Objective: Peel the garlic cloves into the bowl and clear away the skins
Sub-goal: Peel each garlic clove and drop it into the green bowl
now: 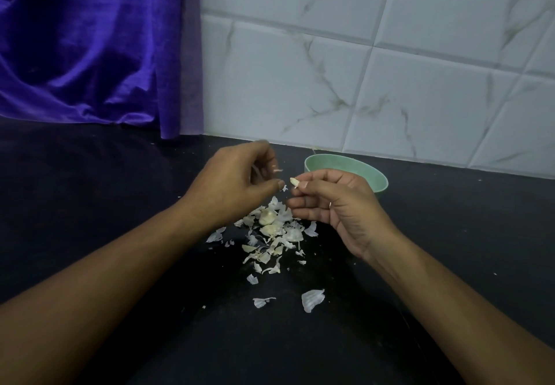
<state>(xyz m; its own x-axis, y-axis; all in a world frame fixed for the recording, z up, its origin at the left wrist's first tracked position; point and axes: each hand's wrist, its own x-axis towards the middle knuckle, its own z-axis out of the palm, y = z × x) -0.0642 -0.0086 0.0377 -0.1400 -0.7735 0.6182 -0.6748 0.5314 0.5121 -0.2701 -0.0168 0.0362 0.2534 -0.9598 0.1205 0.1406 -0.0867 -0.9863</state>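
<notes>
A garlic clove [294,182] in right fingers [317,176]

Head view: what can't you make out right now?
All in the head view:
Inside of the bowl: covered by the right hand.
Fingertips of the left hand: motion-blurred, any skin held is unclear.
The garlic clove: small, half hidden by fingers.
Under the skins pile: cloves uncountable.

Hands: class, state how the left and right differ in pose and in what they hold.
The left hand shows its back; the right hand shows its palm side. The right pinches a clove; what the left holds is blurred. The right wears a ring; the left shows none. Both hover over the skins.
</notes>
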